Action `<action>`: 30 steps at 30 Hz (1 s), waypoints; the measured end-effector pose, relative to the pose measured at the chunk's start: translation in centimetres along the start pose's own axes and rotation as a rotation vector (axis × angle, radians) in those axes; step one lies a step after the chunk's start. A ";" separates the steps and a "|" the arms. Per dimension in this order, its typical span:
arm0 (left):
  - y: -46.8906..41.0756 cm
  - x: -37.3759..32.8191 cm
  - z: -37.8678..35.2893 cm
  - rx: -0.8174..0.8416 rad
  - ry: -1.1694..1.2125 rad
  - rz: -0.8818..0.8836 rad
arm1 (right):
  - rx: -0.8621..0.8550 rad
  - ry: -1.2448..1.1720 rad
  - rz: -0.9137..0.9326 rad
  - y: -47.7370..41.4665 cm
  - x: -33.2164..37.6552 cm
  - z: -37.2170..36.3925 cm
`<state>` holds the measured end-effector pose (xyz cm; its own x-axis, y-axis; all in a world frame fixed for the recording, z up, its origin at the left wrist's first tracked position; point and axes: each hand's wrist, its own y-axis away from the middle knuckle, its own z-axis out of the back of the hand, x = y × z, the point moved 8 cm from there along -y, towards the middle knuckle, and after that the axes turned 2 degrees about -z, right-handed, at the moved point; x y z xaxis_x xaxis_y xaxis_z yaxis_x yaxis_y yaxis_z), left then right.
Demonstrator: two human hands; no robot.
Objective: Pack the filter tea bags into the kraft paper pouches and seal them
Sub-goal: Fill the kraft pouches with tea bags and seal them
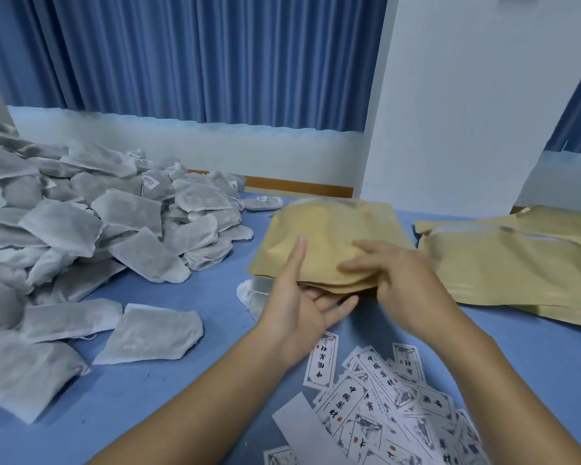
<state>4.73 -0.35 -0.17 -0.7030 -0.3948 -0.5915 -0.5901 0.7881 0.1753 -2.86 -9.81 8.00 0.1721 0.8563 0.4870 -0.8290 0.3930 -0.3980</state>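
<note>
Left grip (299, 298) pinches the kraft pouch (329, 236) by its near edge, right grip (396, 280) spread flat on top, bare desk (202, 283) left of it

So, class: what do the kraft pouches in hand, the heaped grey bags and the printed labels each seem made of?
Pouches: matte tan kraft paper that creases softly; lining unseen. Bags: thin whitish filter fabric, apparently nonwoven, with dark contents showing through. Labels: probably smooth white printed paper; they lie flat with crisp edges.

Bare table (188, 286) between tea bag heap (81, 216) and labels (379, 394); held pouches (329, 229), pouch stack (517, 263) crowd the right
</note>
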 end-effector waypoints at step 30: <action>2.4 5.8 1.0 -0.025 -0.299 -0.116 | -0.234 -1.125 -0.578 10.1 -6.1 -3.0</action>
<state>-0.33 -0.30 -3.95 -0.4851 -0.3222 -0.8130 -0.6716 0.7326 0.1104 -10.68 -10.08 -1.33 -0.1626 -0.1650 0.9728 -0.6525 0.7576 0.0195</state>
